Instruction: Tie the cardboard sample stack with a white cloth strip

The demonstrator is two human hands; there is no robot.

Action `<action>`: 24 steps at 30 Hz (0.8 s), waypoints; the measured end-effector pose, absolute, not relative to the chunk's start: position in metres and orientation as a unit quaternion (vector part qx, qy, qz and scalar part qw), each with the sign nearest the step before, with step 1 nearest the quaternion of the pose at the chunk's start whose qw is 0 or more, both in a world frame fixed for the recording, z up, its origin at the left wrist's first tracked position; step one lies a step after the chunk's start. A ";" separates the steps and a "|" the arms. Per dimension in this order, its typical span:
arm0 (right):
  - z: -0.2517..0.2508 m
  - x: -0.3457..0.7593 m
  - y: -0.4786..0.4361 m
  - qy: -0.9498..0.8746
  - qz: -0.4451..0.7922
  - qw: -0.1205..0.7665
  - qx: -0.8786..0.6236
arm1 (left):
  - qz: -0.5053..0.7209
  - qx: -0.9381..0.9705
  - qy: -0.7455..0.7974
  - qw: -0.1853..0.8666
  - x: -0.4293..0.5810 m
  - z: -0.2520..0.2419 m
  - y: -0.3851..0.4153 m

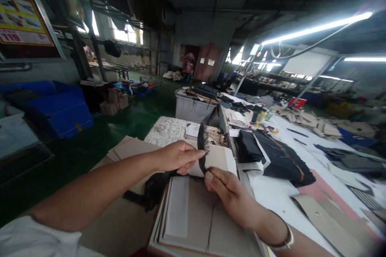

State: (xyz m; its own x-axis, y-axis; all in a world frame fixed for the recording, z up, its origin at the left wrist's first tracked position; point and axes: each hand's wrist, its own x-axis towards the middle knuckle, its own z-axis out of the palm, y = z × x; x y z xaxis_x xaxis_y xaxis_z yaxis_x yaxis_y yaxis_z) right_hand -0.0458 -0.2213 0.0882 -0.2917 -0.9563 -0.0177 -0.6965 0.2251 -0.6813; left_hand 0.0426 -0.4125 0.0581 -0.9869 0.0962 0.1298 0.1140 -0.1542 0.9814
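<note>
My left hand pinches the upper part of a narrow black fabric strip with frayed edges. My right hand, a bracelet on its wrist, pinches the strip's lower end just below. The strip stands nearly upright between the two hands. Under them lies a stack of grey and white card pieces. A dark frayed fabric piece hangs off the stack's left side.
A white worktable stretches right, with folded dark fabric and beige cut pieces. Cardboard sheets lie at left. A grey bin stands ahead. Blue crates sit on the green floor at left.
</note>
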 end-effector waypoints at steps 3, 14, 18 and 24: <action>0.103 -0.045 -0.218 0.752 -0.252 0.240 -0.560 | -0.708 -0.091 -0.701 -0.006 0.046 0.074 -0.410; 0.078 -0.079 -0.239 0.784 -0.303 0.251 -0.480 | -0.776 -0.098 -0.622 0.031 0.033 0.038 -0.431; 0.095 -0.079 -0.264 0.812 -0.107 0.151 -0.554 | -0.554 -0.099 -0.811 0.163 0.040 0.077 -0.437; 0.099 -0.065 -0.272 0.755 0.010 0.074 -0.651 | -0.248 -0.191 -0.927 0.207 0.015 0.133 -0.410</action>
